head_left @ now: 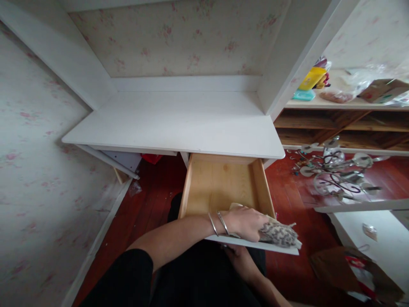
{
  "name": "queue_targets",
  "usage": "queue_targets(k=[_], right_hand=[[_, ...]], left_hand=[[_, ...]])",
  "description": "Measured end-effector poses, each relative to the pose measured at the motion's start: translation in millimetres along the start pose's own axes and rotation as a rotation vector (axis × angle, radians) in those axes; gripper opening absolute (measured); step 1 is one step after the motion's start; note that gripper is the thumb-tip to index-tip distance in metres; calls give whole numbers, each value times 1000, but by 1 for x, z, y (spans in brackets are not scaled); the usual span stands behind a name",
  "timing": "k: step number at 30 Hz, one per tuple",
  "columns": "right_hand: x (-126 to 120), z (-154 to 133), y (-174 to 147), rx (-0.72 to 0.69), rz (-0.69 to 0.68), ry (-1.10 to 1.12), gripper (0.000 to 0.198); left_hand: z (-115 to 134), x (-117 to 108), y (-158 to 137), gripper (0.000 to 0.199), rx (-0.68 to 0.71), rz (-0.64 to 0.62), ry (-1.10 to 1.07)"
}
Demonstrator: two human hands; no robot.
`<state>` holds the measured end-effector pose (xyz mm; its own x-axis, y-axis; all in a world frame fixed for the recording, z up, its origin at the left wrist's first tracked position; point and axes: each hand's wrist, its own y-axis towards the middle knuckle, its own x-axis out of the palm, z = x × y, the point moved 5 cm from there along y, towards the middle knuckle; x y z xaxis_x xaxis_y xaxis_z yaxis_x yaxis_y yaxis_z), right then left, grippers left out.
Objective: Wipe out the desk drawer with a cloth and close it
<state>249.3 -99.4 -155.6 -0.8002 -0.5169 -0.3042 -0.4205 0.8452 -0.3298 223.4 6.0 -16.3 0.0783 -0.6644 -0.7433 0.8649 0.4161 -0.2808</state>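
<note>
Lower centre: right hand [239, 259] is resting below drawer front, fingers mostly hidden, so cannot tell if gripping. Just above: left hand [247, 222] is clasping grey-white cloth [281, 235] over front edge of pulled-out drawer [217, 183]. Step in hand seems wiping this edge; next move is probably calling for even pressure along it. Beyond, centre: white table [191, 123] is standing bare. Upper right: shelf [319, 103] is carrying brown box [383, 90].

No readable text, label, brand, number or sign anywhere in view.
</note>
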Motion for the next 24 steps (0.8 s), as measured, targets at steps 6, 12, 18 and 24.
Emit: queue_targets(k=[6,12,18,24], right_hand=[[-6,-8,-5,-22,-18,-119,34],[-5,-11,-7,-15,-23,-149,36],[-3,-5,-10,24,-21,-140,35],[-3,-5,-10,78,-47,-171,37]], left_hand=[[28,-45,7,38,214,364,191],[18,0,28,48,499,333,601],[-32,10,64,46,524,288,708],[-87,-50,105,39,222,401,696]])
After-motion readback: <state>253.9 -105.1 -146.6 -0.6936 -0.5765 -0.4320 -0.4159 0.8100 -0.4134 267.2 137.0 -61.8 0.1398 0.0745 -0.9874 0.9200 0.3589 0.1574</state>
